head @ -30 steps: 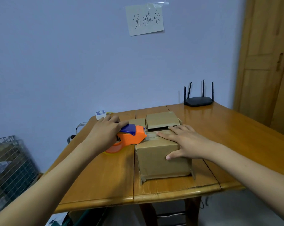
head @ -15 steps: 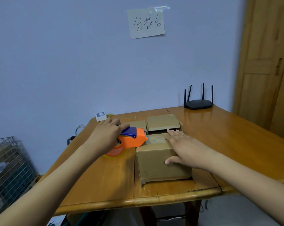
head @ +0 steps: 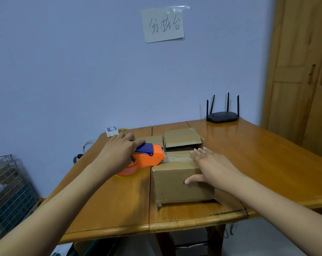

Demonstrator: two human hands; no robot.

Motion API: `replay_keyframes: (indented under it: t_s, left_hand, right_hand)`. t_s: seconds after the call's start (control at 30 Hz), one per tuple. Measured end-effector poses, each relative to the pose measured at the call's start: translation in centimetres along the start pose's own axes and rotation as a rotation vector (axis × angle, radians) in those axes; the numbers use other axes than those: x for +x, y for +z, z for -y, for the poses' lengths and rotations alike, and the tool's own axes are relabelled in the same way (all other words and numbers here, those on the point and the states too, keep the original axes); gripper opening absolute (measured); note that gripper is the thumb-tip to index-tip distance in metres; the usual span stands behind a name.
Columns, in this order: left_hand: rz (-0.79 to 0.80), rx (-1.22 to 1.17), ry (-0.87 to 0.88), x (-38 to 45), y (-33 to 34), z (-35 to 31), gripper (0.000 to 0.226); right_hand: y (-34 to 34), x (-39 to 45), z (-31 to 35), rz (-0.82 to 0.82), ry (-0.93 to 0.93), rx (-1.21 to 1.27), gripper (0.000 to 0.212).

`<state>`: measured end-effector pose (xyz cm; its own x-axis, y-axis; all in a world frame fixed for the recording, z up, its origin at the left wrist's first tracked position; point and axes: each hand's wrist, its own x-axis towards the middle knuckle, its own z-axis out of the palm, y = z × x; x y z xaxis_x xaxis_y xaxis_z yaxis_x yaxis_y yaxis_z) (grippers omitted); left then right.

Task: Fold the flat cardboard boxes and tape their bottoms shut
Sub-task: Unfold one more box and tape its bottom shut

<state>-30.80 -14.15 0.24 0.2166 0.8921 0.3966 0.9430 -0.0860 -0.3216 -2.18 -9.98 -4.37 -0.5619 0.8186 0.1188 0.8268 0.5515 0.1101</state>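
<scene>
A folded cardboard box stands near the table's front edge with its taped side up. A strip of clear tape runs across its top. My left hand grips an orange and blue tape dispenser whose nose touches the box's top left edge. My right hand lies flat on the box's right top, fingers straight on the tape and thumb down the front face. A second cardboard box sits just behind the first.
The wooden table carries a black router at the back right and a small white box at the back left. A wire basket stands on the floor at left. A wooden door fills the right.
My right hand has slid to the right along the box's top, off the left part of the tape. The dispenser and left hand stay at the box's left edge.
</scene>
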Motion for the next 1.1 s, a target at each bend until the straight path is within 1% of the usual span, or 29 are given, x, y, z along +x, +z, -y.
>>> replay_keyframes:
  t_s: [0.1, 0.23, 0.33, 0.4, 0.5, 0.6, 0.77, 1.1]
  left_hand:
    - [0.000, 0.003, 0.003, 0.2, 0.0, -0.1, 0.058]
    - [0.005, 0.018, 0.007, 0.3, -0.2, -0.1, 0.057]
    - [0.020, 0.031, -0.002, 0.3, -0.3, -0.2, 0.058]
    - [0.017, 0.027, -0.008, 0.3, -0.4, 0.0, 0.059]
    - [0.025, 0.041, -0.018, 0.3, -0.4, 0.1, 0.059]
    - [0.030, 0.054, -0.020, 0.2, -0.6, 0.0, 0.059]
    - [0.010, 0.026, -0.014, -0.2, -0.2, 0.3, 0.057]
    - [0.002, 0.040, 0.003, 0.0, -0.6, -0.3, 0.058]
  right_hand:
    - [0.2, -0.1, -0.2, -0.018, -0.004, 0.062, 0.105]
    - [0.2, 0.0, -0.1, -0.010, -0.020, 0.010, 0.104]
    - [-0.4, 0.3, 0.0, -0.036, -0.037, -0.010, 0.104]
    - [-1.0, 0.6, 0.7, -0.035, -0.050, -0.004, 0.109]
    - [-1.8, 2.0, 2.7, 0.012, -0.117, 0.006, 0.119]
    - [-1.8, 4.2, 4.1, 0.067, -0.177, 0.016, 0.123]
    - [-0.7, 5.2, 4.1, 0.066, -0.222, 0.004, 0.121]
    - [-0.7, 5.0, 3.6, 0.049, -0.203, 0.015, 0.106]
